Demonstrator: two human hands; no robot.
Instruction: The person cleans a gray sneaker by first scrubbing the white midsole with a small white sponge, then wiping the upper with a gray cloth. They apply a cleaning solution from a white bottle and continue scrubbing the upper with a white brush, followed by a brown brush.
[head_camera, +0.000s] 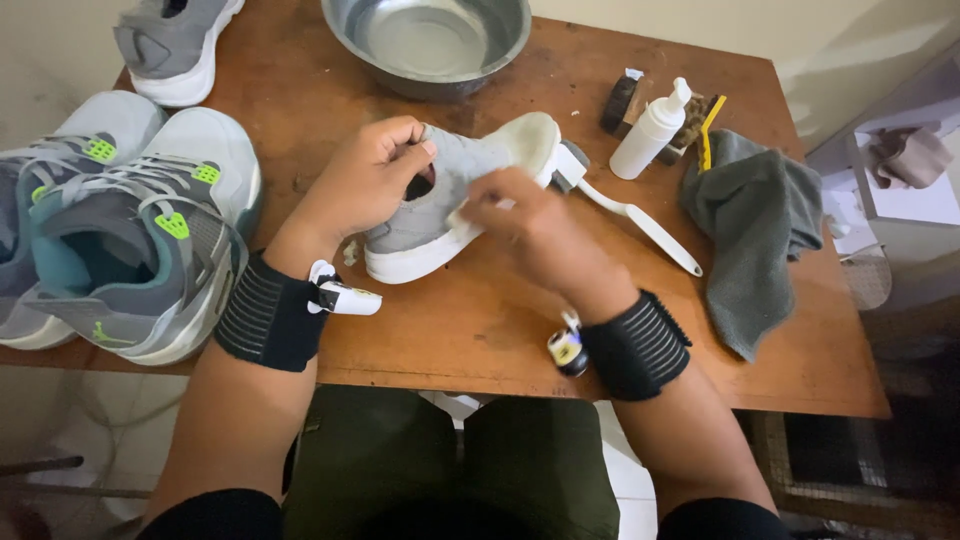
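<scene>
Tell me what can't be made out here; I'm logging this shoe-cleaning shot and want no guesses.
Head view:
- Right hand: blurred, so its grip and whatever it holds are unclear.
- Grey shoe: its middle hidden by both hands; the left hand covers the heel.
- Metal bowl: cut off by the top edge.
- Dark brush: partly behind the white bottle.

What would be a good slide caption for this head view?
Left hand steadies a grey sneaker on a wooden table while the right hand rubs its side.

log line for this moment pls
left hand holds shoe | right hand on its side | brush beside | table
</scene>
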